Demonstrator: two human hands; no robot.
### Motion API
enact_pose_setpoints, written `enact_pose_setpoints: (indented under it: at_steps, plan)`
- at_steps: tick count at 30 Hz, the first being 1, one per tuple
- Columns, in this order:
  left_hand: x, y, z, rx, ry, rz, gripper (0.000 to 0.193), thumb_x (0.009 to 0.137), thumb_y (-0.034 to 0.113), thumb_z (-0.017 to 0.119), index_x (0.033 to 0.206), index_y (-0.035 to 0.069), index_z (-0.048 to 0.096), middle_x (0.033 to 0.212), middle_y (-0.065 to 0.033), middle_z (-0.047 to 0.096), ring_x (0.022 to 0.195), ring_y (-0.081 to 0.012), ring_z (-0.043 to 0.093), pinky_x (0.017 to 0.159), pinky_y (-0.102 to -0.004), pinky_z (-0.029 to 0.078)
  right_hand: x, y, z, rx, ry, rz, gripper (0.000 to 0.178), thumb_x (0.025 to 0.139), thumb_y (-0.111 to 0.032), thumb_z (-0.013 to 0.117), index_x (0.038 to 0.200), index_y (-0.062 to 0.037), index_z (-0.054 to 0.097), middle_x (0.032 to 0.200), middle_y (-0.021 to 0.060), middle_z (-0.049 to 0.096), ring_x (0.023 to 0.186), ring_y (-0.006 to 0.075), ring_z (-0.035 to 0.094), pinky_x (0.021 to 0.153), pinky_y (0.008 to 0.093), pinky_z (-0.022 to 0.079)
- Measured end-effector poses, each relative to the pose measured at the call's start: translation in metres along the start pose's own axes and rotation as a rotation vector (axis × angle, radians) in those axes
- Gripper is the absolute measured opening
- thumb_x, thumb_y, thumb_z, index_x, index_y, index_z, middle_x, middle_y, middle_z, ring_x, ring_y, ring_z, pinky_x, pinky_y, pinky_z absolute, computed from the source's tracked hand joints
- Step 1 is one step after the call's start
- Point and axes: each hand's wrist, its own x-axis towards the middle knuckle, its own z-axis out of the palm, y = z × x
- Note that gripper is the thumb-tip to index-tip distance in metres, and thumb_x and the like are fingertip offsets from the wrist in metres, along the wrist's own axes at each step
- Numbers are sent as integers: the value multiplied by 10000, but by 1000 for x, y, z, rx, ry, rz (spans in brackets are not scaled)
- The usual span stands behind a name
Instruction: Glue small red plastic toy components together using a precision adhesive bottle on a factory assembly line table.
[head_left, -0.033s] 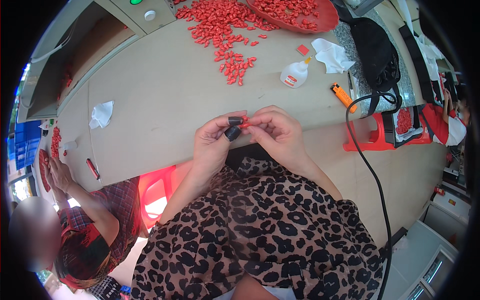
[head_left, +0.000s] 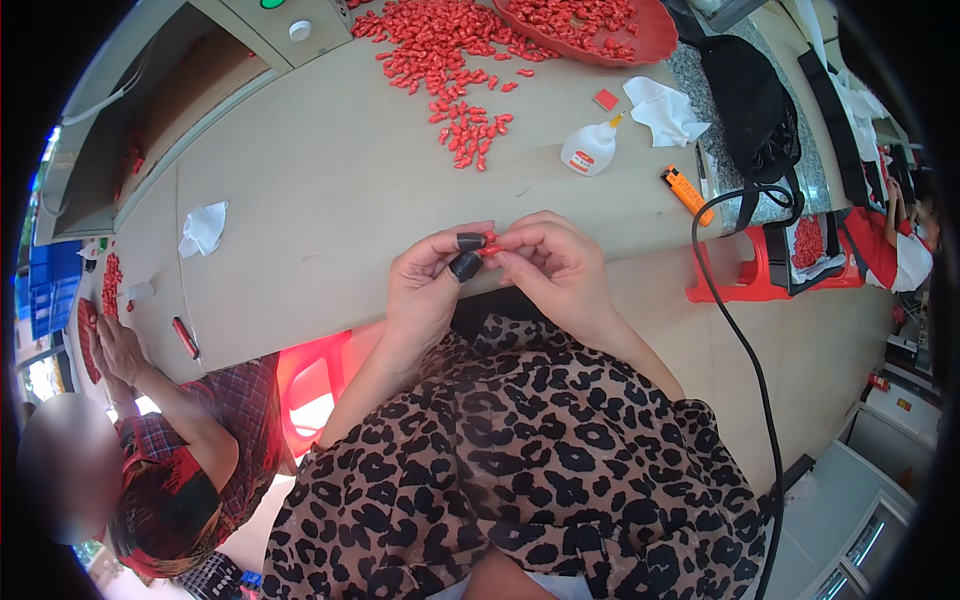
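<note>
Close to the table's near edge, both hands meet around one small glossy red piece (head_left: 489, 250), lumpy and gourd-like in shape. My left hand (head_left: 425, 275) pinches its left side, with black coverings on the thumb and a finger. From the other side my right hand (head_left: 560, 265) grips the same piece between thumb and fingertips. The fingers hide most of it. Farther off on the table lies a loose heap of similar red pieces (head_left: 440, 45), trailing toward me.
A red tray (head_left: 655, 45) holds more pieces. Right of the heap are a white glue bottle (head_left: 588, 150), a white cloth (head_left: 665, 112), an orange cutter or lighter (head_left: 687, 195) and a black bag (head_left: 745, 95). A black cable (head_left: 735, 330) hangs at right. A co-worker (head_left: 190, 440) sits at left.
</note>
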Motion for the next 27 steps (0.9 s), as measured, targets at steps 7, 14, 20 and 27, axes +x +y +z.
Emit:
enact_pose_setpoints:
  at_steps: [7, 14, 20, 27]
  plan:
    - [0, 3, 2, -5, 23, -47, 206, 788, -18, 497, 992, -41, 511, 990, -121, 555, 813, -143, 564, 761, -249, 452, 1, -2, -1, 52, -26, 68, 112, 773, 49, 501, 883, 67, 514, 897, 79, 481, 764, 143, 577, 607, 196, 489]
    - [0, 1, -1, -10, 1, -64, 220, 792, 9, 506, 1006, -42, 502, 927, -121, 574, 772, -149, 574, 721, -251, 469, 1, -4, 2, 136, 59, 192, 93, 788, -5, 514, 861, 53, 513, 814, 79, 555, 650, 80, 560, 549, 175, 463]
    - [0, 1, -1, 42, -7, -73, 225, 816, 55, 489, 1016, -47, 498, 879, -112, 582, 732, -140, 572, 677, -247, 478, 2, -6, -1, 187, 38, 350, 120, 799, -75, 534, 846, 34, 513, 727, 80, 573, 523, 69, 508, 472, 185, 441]
    - [0, 0, 0, 76, -10, -54, 203, 819, 47, 481, 998, -43, 515, 859, -108, 589, 726, -138, 570, 641, -248, 483, 4, -15, -4, 291, 58, 480, 131, 787, -109, 540, 797, 21, 534, 673, 55, 553, 483, 68, 486, 431, 190, 428]
